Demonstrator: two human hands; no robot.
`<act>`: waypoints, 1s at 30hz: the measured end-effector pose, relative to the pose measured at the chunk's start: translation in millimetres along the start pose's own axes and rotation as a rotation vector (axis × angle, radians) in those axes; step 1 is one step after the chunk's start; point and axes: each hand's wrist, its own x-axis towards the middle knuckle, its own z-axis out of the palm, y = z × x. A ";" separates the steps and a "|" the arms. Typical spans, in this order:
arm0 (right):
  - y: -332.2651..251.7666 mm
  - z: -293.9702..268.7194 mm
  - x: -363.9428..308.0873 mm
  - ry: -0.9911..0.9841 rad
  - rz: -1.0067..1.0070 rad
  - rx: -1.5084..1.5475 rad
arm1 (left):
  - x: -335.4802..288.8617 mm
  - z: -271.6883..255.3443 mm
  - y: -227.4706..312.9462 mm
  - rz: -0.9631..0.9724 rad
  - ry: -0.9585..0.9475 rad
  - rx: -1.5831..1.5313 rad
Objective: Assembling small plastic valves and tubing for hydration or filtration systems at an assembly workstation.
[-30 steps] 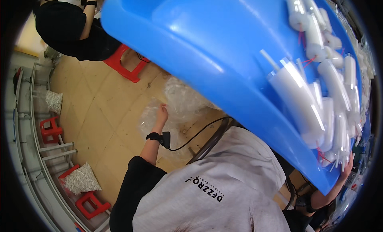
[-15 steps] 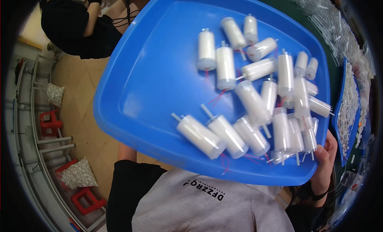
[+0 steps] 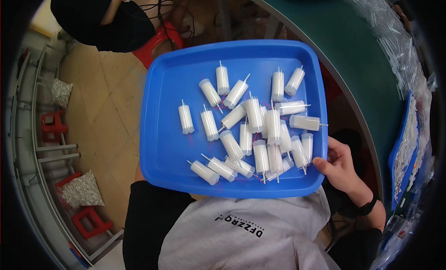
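Note:
A blue plastic tray (image 3: 160,84) is held up in front of my body, its open side facing me. My right hand (image 3: 338,164) is closed on its lower right corner, thumb over the rim and fingers behind. Only a sliver of my left arm (image 3: 140,173) shows at the tray's lower left; the tray hides the left hand. Inside the tray lie several white cylinders (image 3: 186,119) in clear sleeves, with thin stems at the ends and fine red threads or wires. They sit mostly toward the middle and right, some overlapping.
At right is a green-topped table (image 3: 344,52) with a heap of clear plastic tubes (image 3: 390,42) and a blue tray of small white parts (image 3: 405,149). Another person (image 3: 104,19) is at upper left. Red stools (image 3: 92,222) and a filled bag (image 3: 83,190) stand along a metal rack.
The tray has moved lower and farther from the camera and now looks level. The cylinders have shifted and spread leftward inside it. My right hand still grips the corner.

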 end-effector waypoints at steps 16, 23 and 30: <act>52.8 -49.4 65.0 0.042 0.111 -0.125 | 46.1 -57.7 14.6 0.022 -0.030 -0.110; 76.8 -74.4 80.3 0.059 0.157 -0.177 | 107.6 -78.8 42.6 0.096 -0.123 -0.225; 78.1 -88.1 96.3 -0.041 0.173 -0.212 | 123.3 -58.9 108.0 0.154 -0.149 -0.237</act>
